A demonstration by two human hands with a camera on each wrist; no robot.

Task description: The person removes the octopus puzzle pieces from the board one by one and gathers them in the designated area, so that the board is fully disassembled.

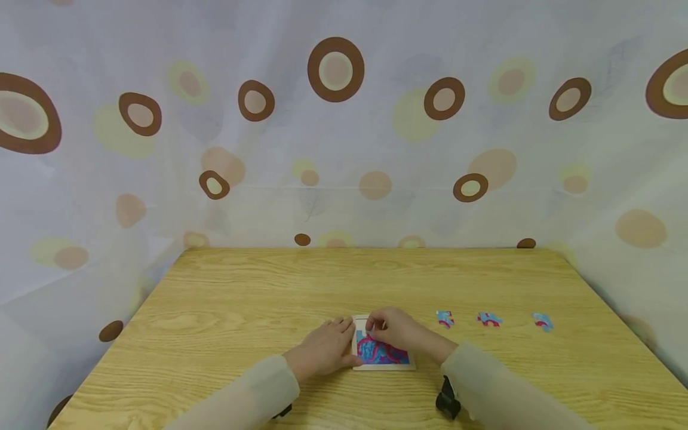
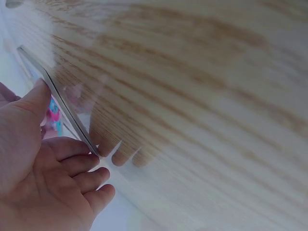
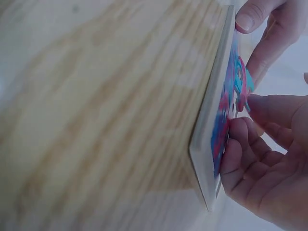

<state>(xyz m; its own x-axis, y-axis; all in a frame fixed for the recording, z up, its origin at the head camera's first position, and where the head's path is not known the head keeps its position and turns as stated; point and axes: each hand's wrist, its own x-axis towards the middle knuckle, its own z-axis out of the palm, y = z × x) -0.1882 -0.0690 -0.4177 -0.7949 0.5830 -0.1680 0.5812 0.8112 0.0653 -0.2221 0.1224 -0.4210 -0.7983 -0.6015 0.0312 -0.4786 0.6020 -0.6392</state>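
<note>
A shallow jigsaw puzzle tray (image 1: 384,367) with a pale wooden rim lies on the table. Blue, pink and purple puzzle pieces (image 1: 376,352) fill its nearer part, while some pale base shows at the back left. My left hand (image 1: 324,348) rests along the tray's left side, thumb at the near-left corner and fingers (image 2: 86,163) loosely extended by the edge. Over the tray, my right hand (image 1: 399,329) pinches a blue and pink puzzle piece (image 3: 244,83) between thumb and index finger, the other fingers curled low near the filled part. The right fingers partly cover the tray.
Three loose puzzle pieces lie right of the tray: one close by (image 1: 445,319), a middle piece (image 1: 490,319) and a farther piece (image 1: 542,321). The wood-grain table (image 1: 242,286) ends at a hanging sheet (image 1: 376,143) with brown rings.
</note>
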